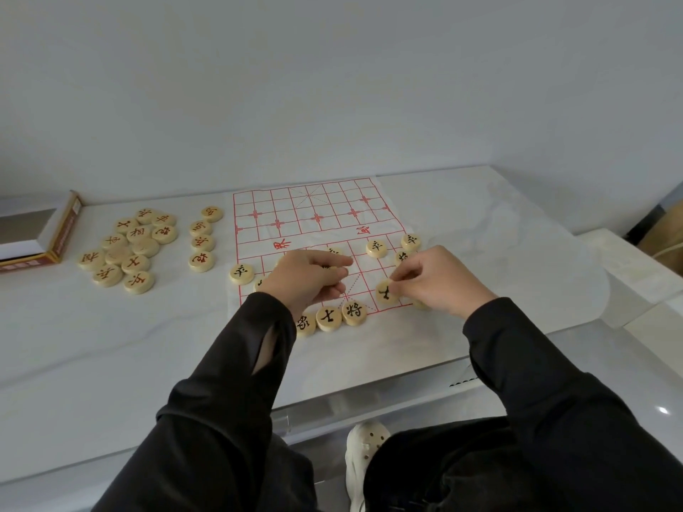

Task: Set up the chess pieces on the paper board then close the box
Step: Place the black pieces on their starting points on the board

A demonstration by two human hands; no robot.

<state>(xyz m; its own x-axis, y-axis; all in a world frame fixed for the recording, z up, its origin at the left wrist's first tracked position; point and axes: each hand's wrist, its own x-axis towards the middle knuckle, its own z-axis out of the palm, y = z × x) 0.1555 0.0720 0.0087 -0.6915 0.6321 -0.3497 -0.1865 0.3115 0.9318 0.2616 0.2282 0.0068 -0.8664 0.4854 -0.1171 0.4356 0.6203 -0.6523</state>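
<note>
Red grid lines and the characters 河 and 界 mark the paper board point(325, 216), spread on a pale stone-look counter point(111, 345) below a white wall point(332, 86). A black 將 piece point(354, 313) sits at the board's near edge. The right hand point(439, 280) pinches a black 士 piece point(385, 293) on the board. The left hand point(308, 277) has its fingers curled over the board, and I cannot tell whether it holds anything. The red-lettered pieces point(125, 249) lie heaped beside the open box point(40, 234) at far left.

Head-worn view, facing forward and down, close over table point(111, 356)
</note>
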